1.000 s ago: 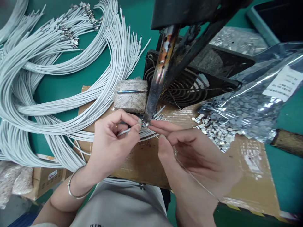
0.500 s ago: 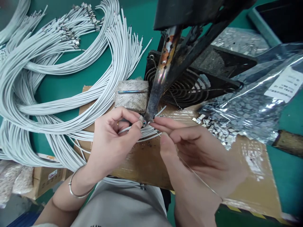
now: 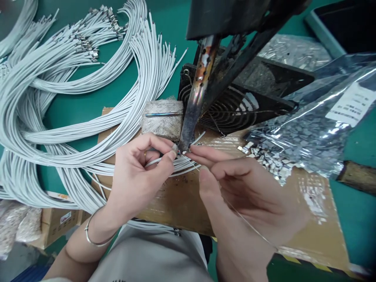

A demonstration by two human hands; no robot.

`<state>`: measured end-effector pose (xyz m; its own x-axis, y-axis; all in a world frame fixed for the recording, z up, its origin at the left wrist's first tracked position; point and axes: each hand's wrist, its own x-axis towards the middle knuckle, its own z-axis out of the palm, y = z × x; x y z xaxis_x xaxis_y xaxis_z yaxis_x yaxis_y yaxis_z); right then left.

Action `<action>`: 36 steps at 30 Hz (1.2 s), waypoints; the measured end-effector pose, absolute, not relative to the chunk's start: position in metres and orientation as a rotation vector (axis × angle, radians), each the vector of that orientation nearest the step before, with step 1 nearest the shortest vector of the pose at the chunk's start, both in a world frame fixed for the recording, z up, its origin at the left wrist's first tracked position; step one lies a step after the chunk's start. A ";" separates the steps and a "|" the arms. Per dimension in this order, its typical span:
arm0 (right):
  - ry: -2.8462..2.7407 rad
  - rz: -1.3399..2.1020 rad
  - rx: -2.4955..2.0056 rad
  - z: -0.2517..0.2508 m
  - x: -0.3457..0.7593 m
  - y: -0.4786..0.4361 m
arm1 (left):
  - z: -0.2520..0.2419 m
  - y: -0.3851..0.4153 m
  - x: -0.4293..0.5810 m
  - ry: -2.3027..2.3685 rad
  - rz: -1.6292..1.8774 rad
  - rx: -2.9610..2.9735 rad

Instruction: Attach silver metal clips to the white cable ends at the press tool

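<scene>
My left hand (image 3: 143,172) pinches the end of a white cable (image 3: 152,161) between thumb and fingertips, just left of the tip of a soldering iron (image 3: 192,105). The iron slants down from a dark holder, its shaft discoloured. From the right, my right hand (image 3: 235,188) holds a thin solder wire (image 3: 245,220) between thumb and fingers; the wire trails back under the palm. Its fingertips are close to the iron's tip. A small metal piece at the tip is partly hidden by the fingers. Other white cables lie behind the left fingertips on the cardboard (image 3: 182,203).
Large bundles of white cables (image 3: 88,152) cover the left side. A wrapped block (image 3: 163,121) bears a thin metal rod. Behind the iron sits a black fan with a grille (image 3: 229,109). At the right lie loose metal pieces (image 3: 273,162) and a clear bag of them (image 3: 311,133).
The view has shifted slightly, and the iron appears a little further left. Both hands keep nearly the same pose and grip.
</scene>
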<state>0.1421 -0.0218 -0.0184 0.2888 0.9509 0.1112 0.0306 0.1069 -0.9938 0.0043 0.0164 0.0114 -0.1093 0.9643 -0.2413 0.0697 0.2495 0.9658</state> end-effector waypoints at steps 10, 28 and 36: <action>-1.021 0.872 -1.256 -0.017 0.138 -0.020 | 0.012 0.016 0.004 1.467 1.052 1.058; -1.042 0.921 -1.224 -0.020 0.141 -0.022 | 0.012 0.016 0.003 1.496 1.060 1.071; -1.090 0.891 -1.244 -0.019 0.142 -0.023 | 0.011 0.016 0.003 1.522 1.070 1.088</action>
<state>0.1425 -0.0225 -0.0191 0.2687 0.9524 0.1438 0.0489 0.1356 -0.9896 0.0026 0.0156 0.0111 -0.1563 0.9672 -0.2003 0.1387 0.2222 0.9651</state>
